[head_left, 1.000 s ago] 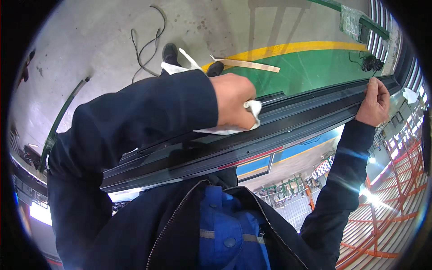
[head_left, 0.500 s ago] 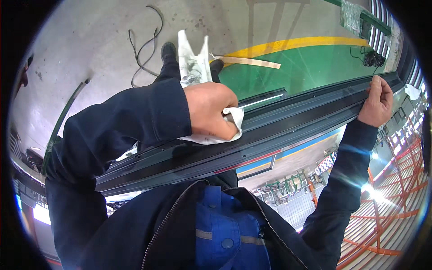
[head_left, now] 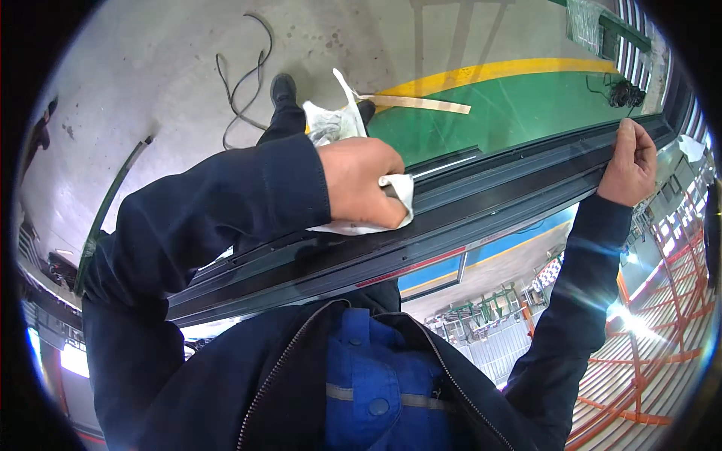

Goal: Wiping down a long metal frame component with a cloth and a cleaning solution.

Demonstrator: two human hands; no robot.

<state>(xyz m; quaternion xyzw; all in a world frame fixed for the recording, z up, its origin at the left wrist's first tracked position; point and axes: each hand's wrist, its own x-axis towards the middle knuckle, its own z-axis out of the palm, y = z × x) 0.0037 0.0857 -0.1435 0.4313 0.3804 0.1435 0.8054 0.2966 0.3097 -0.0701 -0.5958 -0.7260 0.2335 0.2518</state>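
My left hand is closed on a white cloth and presses it onto a long dark window frame that runs slantwise across the view. The cloth's loose end sticks up behind the hand. Far to the right, my right hand grips the frame's upper edge. Below the frame, a glass pane reflects my dark jacket and blue shirt.
On the grey concrete floor beyond the frame lie a black cable and a thin wooden strip. A yellow line borders a green floor area. My black shoe stands near the cloth. Orange racking shows in the reflection.
My left hand has slid the cloth leftward along the frame, and the cloth's loose end has flipped up. The right hand has kept its grip in place.
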